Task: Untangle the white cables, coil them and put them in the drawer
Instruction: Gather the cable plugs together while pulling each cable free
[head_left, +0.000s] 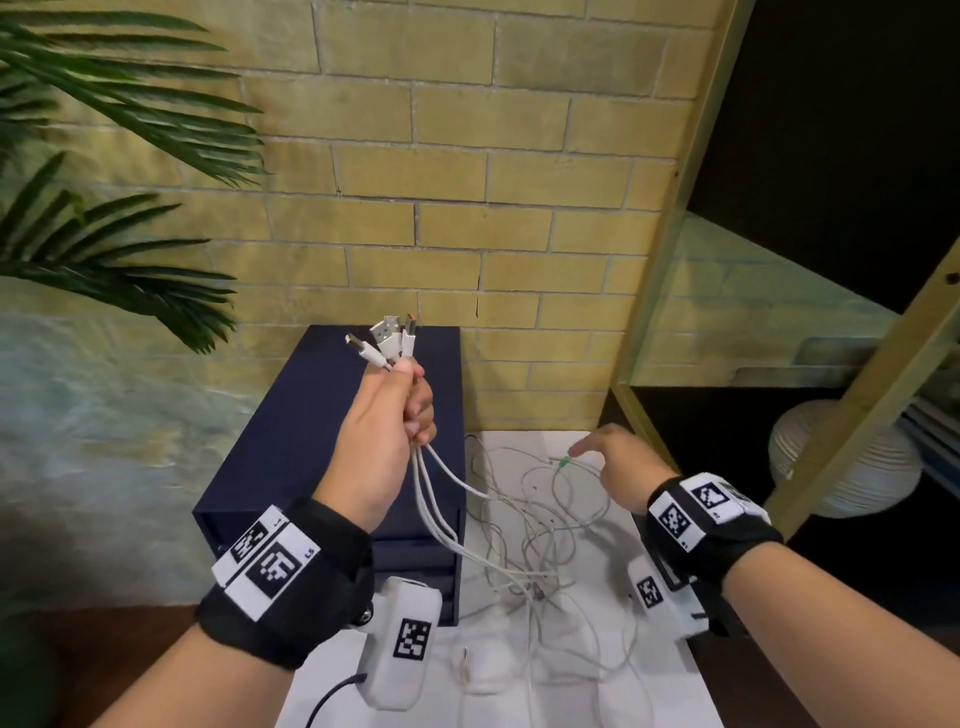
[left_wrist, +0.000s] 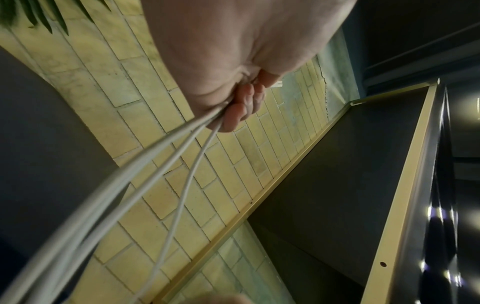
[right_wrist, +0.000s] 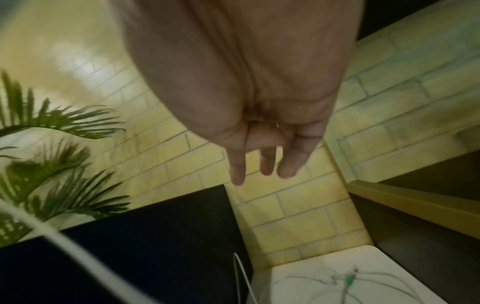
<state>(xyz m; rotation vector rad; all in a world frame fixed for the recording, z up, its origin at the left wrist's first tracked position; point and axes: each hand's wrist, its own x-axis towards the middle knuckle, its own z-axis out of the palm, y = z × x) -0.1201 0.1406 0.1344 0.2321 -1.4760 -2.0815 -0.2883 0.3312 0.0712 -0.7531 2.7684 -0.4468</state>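
My left hand (head_left: 405, 400) is raised above the dark blue drawer unit (head_left: 291, 447) and grips a bunch of white cables just below their USB plugs (head_left: 389, 338), which stick up out of the fist. In the left wrist view the curled fingers (left_wrist: 244, 107) clamp the white cables (left_wrist: 166, 156) that run down from them. The cables hang into a tangle of white cables (head_left: 530, 540) on the white table top (head_left: 670, 660). My right hand (head_left: 613, 457) hovers over the tangle with fingers extended (right_wrist: 262, 164), empty, close to a green-tipped plug (head_left: 563, 461) (right_wrist: 349, 280).
A palm plant (head_left: 104, 234) stands at the left, a yellow brick wall (head_left: 467, 156) behind. A wood-framed dark shelf (head_left: 857, 395) with a white ribbed object (head_left: 841, 462) is at the right. A small white plug (head_left: 466, 657) lies near the table's front.
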